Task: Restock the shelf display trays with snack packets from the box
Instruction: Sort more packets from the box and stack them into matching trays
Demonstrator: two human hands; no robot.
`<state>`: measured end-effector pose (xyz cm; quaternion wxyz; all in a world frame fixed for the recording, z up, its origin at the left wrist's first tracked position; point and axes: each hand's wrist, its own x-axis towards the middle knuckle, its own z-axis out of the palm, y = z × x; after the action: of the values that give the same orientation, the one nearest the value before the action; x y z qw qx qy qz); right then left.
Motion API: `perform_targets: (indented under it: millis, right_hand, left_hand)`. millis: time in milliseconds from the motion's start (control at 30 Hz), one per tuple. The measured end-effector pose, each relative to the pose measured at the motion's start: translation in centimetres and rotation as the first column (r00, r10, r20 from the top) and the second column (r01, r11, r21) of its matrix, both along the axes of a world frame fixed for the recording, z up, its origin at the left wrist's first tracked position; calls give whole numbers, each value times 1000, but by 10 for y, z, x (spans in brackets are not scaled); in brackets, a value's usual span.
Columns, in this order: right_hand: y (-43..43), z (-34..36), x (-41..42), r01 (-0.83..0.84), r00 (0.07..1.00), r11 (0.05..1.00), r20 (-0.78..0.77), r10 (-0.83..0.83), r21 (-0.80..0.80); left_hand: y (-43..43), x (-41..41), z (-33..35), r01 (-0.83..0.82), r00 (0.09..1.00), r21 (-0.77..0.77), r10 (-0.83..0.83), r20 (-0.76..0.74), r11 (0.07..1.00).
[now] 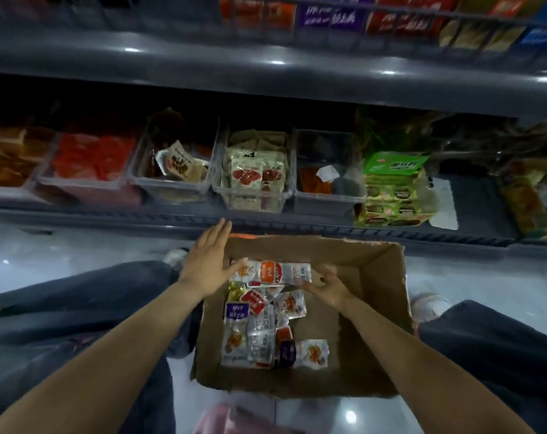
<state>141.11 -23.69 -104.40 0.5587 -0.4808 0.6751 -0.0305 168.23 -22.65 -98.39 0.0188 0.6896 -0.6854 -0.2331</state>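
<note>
Shop floor, low shelf [297, 228] ahead; box [375, 277] holds many snack packets [259, 324]. I see full tray [289, 189], neighbour tray [328, 200] nearly bare. Flat left hand [208, 264] at box rim, fingers straight; right hand [328, 288] beside packets, grip unclear. Much left.

Head view, looking down, near box [382, 278], facing shelf [422, 234] (top seemingly blurred).

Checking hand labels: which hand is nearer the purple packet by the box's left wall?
Left. The left hand hovers up-left of the purple packet; the right hand is farther off, to its upper right.
</note>
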Motion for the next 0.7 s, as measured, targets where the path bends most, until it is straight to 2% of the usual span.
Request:
perform_targets:
  millis: [167,333,533,633,700]
  right_hand:
    - [-15,-53,1,230,968,971,87,-235,59]
    - [-28,-96,-1,353,913,929,177,-368,112]
    - [-33,-101,26,274,894,954,336,-298,118]
    - [-33,-110,49,196,919,974,325,-222,113]
    - [-33,-125,62,222,924,965,285,-254,139]
  left_hand:
    - [-6,6,-18,28,999,16,-29,26,999]
    - [-13,12,-40,34,999,-41,-33,14,999]
    - [-15,8,-54,8,1000,-100,-11,-29,995]
    - [-14,7,-57,-7,1000,-127,4,-27,992]
    - [-14,7,-58,-12,999,-136,8,-35,991]
